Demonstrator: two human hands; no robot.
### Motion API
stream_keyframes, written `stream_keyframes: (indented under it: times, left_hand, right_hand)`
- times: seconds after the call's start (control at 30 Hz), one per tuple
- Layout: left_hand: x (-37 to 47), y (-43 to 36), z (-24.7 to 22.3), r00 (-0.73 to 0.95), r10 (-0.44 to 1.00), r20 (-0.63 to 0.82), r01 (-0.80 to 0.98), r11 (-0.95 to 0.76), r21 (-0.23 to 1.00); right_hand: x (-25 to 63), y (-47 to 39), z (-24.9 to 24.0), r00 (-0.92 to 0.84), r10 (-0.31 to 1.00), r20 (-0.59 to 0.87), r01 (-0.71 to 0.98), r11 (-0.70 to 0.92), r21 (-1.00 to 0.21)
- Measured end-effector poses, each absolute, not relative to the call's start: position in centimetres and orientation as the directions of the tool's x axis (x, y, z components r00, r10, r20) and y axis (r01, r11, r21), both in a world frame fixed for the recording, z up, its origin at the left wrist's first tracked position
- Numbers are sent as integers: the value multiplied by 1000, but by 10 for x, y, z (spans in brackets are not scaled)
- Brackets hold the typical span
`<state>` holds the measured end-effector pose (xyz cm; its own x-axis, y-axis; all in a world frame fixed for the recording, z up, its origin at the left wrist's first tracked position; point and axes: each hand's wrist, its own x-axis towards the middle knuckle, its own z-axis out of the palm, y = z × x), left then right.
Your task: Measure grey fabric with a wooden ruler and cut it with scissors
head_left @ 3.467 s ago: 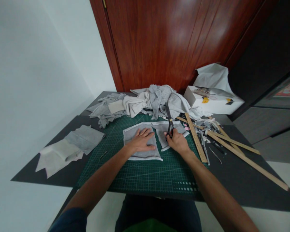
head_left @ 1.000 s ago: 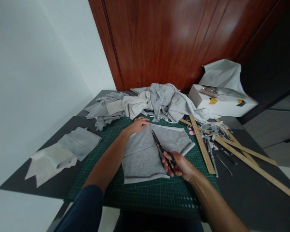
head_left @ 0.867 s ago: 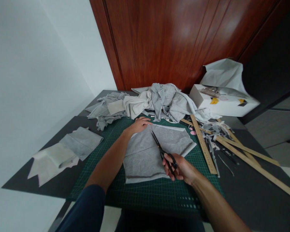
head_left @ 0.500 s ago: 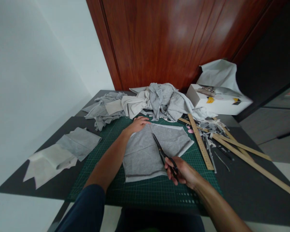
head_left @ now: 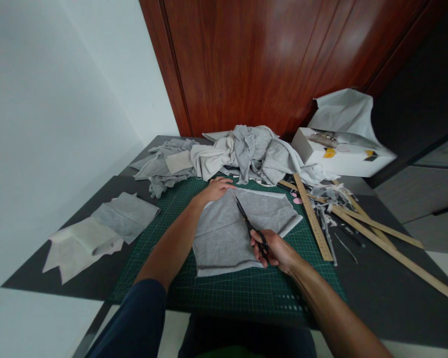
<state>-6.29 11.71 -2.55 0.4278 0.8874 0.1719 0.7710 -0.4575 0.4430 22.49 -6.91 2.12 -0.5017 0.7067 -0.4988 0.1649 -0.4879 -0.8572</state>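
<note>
A piece of grey fabric (head_left: 224, 233) lies flat on a green cutting mat (head_left: 227, 293), its pale edges showing along the far and near sides. My left hand (head_left: 218, 188) rests at the fabric's far left edge, palm down with its fingers stretched out to the right. Black-handled scissors (head_left: 245, 216) are in my right hand (head_left: 269, 248), whose fingers wrap round the handles. The blades point away from me over the fabric, and the tips are close to my left fingertips. Whether the lower blade is under the cloth I cannot tell.
Crumpled grey and cream cloth (head_left: 246, 154) is heaped along the back. Cut fabric pieces (head_left: 93, 233) lie at the left. To the right are a wooden ruler (head_left: 312, 219), long wooden strips (head_left: 392, 256) and scraps (head_left: 330, 194). A white box (head_left: 351, 156) stands at the back right.
My right hand has moved the scissors slightly forward, toward the fabric's far edge, and the blades look closer together. My left hand stays at the far edge. The view has shifted a little.
</note>
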Motion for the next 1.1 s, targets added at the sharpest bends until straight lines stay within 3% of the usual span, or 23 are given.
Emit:
stream_keyframes:
  times: [0.63, 1.1]
  left_hand:
    - [-64, 120, -26, 428, 885, 182, 755, -461, 467]
    - [-61, 119, -23, 412, 897, 159, 762, -435, 481]
  right_hand:
    - [213, -64, 17, -407, 768, -495, 213, -447, -869]
    - [209, -53, 23, -410, 739, -535, 239, -479, -845]
